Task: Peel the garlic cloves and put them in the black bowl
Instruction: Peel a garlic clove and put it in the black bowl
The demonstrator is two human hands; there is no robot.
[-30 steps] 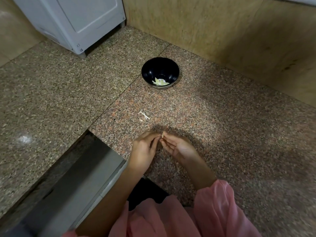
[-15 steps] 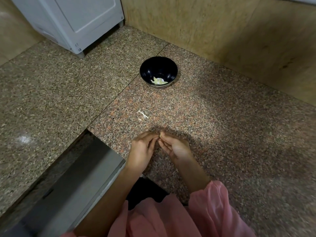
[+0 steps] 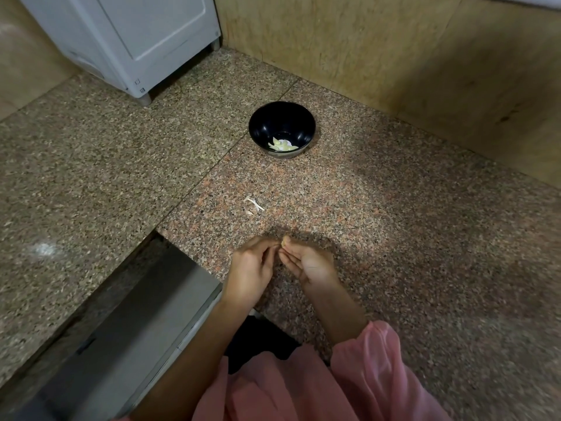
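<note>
Garlic clove [image 3: 284,240]: we see a small pale piece between the tips of both hands, low over the counter, well short of the bowl; it is too small for us to tell how much skin is on it.
Left hand [image 3: 252,268]: we see its back, fingers [image 3: 267,247] curled inward with their tips meeting the clove.
Right hand [image 3: 308,262]: we see it palm up, thumb and fingertips pinching the clove from the other side, the remaining fingers curled loosely beneath.
Black bowl [image 3: 282,117]: we find it upright on the counter, beyond the hands and well apart from them, near the wall.
Bowl contents [image 3: 282,145]: we make out a few pale yellowish-white pieces lying at the bottom, toward the near side; peeled cloves or skins, we cannot tell which.
Peel scraps [image 3: 253,204]: we note a few thin white bits on the counter between the bowl and the hands.
Counter [image 3: 394,238]: we see speckled granite with a seam running diagonally past the bowl's left side.
White appliance [image 3: 127,38]: we see it standing on short feet at the far left corner.
Sleeves [image 3: 373,369]: we see pink fabric at the bottom edge, the forearms bare.
</note>
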